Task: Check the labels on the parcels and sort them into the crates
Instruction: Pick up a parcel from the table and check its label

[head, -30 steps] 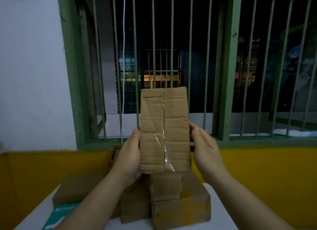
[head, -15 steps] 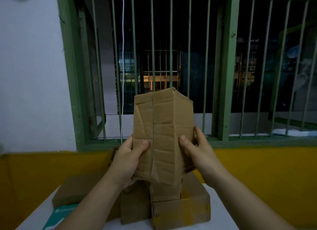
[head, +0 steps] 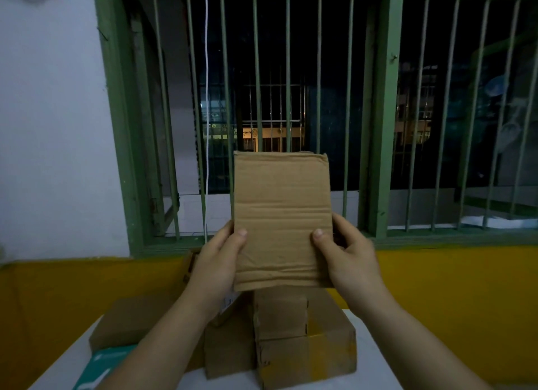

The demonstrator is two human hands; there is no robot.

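Note:
I hold a brown cardboard parcel (head: 281,218) upright in front of me, above the table. A plain creased face is turned toward me, and no label shows on it. My left hand (head: 217,261) grips its lower left edge, thumb on the front. My right hand (head: 346,255) grips the lower right edge the same way. Below the parcel, several more cardboard parcels (head: 302,340) sit stacked on a white table (head: 375,372). No crate is in view.
A flat brown box (head: 128,322) and a teal packet (head: 102,363) lie at the table's left. A yellow wall band (head: 451,296) runs behind the table. Above it stands a green barred window (head: 384,113), dark outside.
I have turned the parcel in my hands. The taped seam side faced me a second ago; now a plain unseamed face does. My thumbs have shifted onto the front.

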